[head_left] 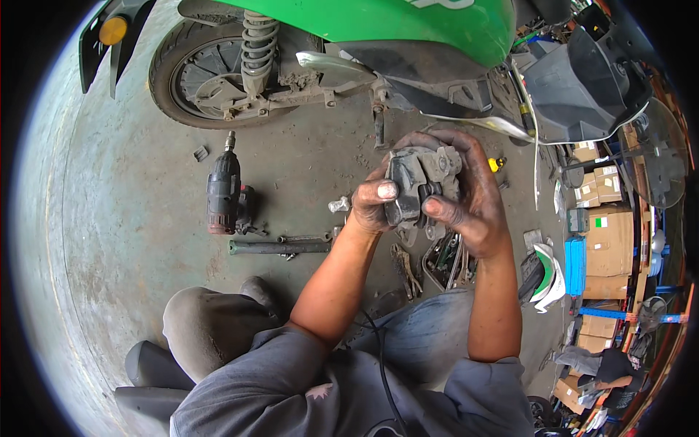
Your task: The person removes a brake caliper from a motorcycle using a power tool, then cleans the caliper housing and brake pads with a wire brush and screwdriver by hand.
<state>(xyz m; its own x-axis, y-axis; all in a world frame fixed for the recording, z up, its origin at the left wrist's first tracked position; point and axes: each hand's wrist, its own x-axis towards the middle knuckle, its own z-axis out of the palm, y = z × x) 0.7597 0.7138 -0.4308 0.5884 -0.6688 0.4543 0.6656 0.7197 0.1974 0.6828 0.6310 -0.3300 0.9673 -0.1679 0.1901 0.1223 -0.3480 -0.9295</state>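
Note:
Both my hands hold a dirty grey and black brake caliper (405, 178) up in front of me, above the floor. My left hand (369, 207) grips its left side, with the thumb pressed on the dark casing. Curled over the far and right sides is my right hand (486, 207), its thumb against the black ribbed part in the middle. Grime covers the fingers, and several of them are hidden behind the caliper. Beyond stands a scooter with a green body panel (408, 22), a rear wheel (171, 80) and a coil spring shock absorber (258, 51).
A cordless impact wrench (223, 189) lies on the floor at left, near a long metal bar (269, 248). Pliers (405, 271) and a tray of tools (429, 278) sit below my hands. Cardboard boxes (608, 251), a blue bin (575, 266) and another person (615, 371) are at right.

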